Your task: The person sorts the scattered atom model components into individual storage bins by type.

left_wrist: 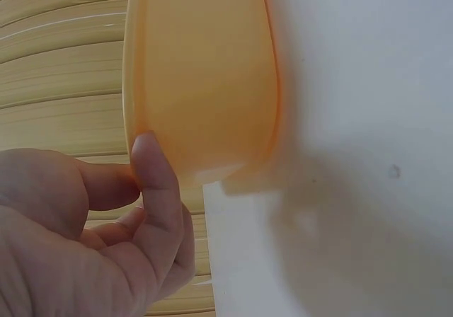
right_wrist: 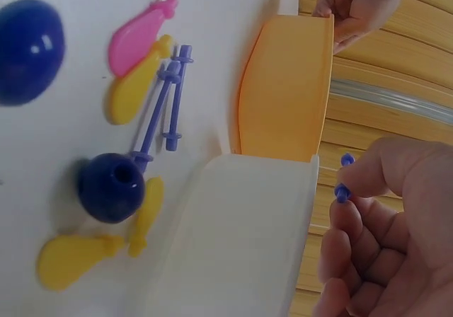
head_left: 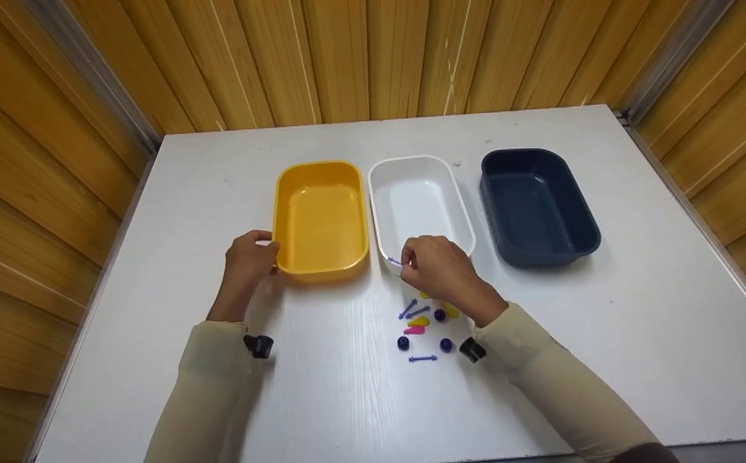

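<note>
My left hand (head_left: 249,260) pinches the near left rim of a yellow plastic bin (head_left: 321,265); in the left wrist view a fingertip lies against the bin's wall (left_wrist: 205,76). Between thumb and index finger, my right hand (head_left: 440,267) holds a small purple rod (head_left: 395,262) over the near edge of a white bin (head_left: 382,222). In the right wrist view the rod's collared ends (right_wrist: 342,191) stick out from the grip. On the table below lie more purple rods (head_left: 422,358), dark blue balls (head_left: 403,343) with holes, yellow paddle-shaped pieces (head_left: 418,321) and a pink one (head_left: 415,330).
A dark blue bin (head_left: 537,259) stands to the right of the white one, with a gap between them. All three bins sit in a row on a white table (head_left: 328,386). Wood-patterned panels (head_left: 334,58) rise behind and at both sides.
</note>
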A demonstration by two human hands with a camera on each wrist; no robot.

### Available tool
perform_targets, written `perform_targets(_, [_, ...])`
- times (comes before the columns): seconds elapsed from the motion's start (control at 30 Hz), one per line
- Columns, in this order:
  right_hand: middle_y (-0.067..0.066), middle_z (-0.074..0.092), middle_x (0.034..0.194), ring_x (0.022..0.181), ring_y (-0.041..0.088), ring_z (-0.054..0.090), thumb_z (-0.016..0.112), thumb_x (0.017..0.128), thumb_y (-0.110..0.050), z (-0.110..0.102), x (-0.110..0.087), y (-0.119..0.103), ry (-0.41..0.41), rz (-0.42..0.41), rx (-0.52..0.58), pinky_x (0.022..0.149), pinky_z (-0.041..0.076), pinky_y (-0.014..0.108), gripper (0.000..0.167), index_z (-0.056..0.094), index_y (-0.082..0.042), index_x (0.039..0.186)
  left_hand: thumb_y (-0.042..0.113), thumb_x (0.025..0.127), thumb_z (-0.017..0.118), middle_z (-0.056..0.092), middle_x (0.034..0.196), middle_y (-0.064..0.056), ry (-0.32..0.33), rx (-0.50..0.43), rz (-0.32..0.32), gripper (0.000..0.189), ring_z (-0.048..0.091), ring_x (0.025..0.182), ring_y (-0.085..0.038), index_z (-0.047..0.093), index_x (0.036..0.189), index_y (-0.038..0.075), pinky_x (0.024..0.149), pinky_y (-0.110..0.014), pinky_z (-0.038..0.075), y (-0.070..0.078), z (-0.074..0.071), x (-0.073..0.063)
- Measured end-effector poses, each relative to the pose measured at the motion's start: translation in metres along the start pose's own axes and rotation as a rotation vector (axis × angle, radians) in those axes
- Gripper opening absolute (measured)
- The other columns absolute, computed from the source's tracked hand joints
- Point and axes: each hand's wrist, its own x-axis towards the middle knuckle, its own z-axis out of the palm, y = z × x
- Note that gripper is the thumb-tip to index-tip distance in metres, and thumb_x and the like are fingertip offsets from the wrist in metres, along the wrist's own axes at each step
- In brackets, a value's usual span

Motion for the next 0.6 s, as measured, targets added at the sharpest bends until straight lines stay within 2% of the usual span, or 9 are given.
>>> perform_targets(0.2, [0.003,0.062,0.077,0.070,0.018,0.054,0.066,0.083,-0.014,0.003,0.014,-0.011,0.001,-0.015,-0.013,0.062,0.044,0.029,0.007,0.071,-0.010,0.085,0.018,0.104,0.051,0.065,0.126,-0.017,0.010,0.007,-0.004,0.038,0.068,0.097,-0.023,0.055,0.141,0.007,0.093,-0.037,0.059,0.000,-0.002,0.000])
perform_targets(0.33, [0.003,0.064,0.079,0.072,0.019,0.056,0.065,0.085,-0.016,0.005,0.024,-0.019,-0.001,-0.025,-0.020,0.063,0.046,0.031,0.008,0.071,-0.011,0.084,0.017,0.104,0.052,0.065,0.125,-0.018,0.017,0.011,0.006,0.039,0.069,0.093,-0.022,0.055,0.141,0.006,0.086,-0.033,0.060,-0.001,-0.002,0.000])
perform_targets(0.47, [0.004,0.066,0.081,0.074,0.019,0.058,0.063,0.084,-0.014,0.008,0.033,-0.026,-0.004,-0.039,-0.030,0.064,0.047,0.033,0.009,0.071,-0.012,0.083,0.017,0.103,0.053,0.065,0.125,-0.018,0.015,0.020,0.006,0.039,0.070,0.094,-0.023,0.055,0.141,0.007,0.078,-0.026,0.060,-0.001,-0.001,0.002])
perform_targets(0.6, [0.004,0.068,0.084,0.076,0.020,0.060,0.063,0.084,-0.014,0.013,0.039,-0.032,-0.011,-0.041,-0.023,0.066,0.050,0.034,0.011,0.073,-0.011,0.086,0.019,0.104,0.052,0.065,0.125,-0.016,0.006,0.016,-0.015,0.039,0.069,0.098,-0.023,0.055,0.141,0.009,0.079,-0.026,0.060,-0.002,0.000,0.004])
